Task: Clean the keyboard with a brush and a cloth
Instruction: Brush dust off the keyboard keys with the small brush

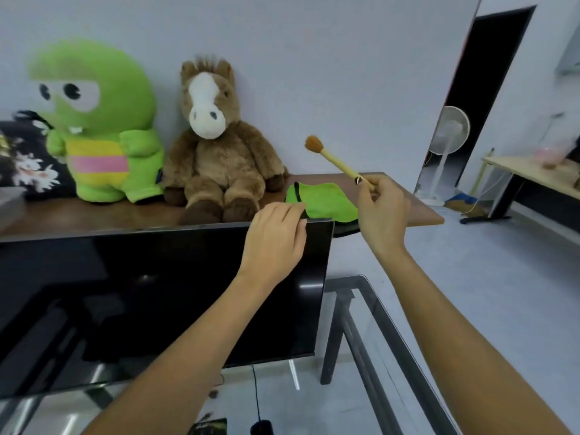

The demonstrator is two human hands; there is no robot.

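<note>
Keyboard is out of view. Green cloth [326,200] lies on the wooden shelf [408,211] behind the monitor [157,293]; left hand [276,240], fingers [290,211] loosely curled, touches its near edge. Soft and light, it should lift by that edge. Right hand [381,215] pinches the light, stiff brush [337,161] near its handle end.

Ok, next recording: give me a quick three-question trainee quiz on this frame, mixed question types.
1. True or false: the right hand holds the brush with its bristles pointing up.
2. The green cloth lies on: A) the glass table B) the wooden shelf C) the monitor
3. Fill in: the left hand reaches over the monitor's top edge toward the ____.

Key: 1 true; 2 B; 3 cloth. The keyboard is not in view.
</note>
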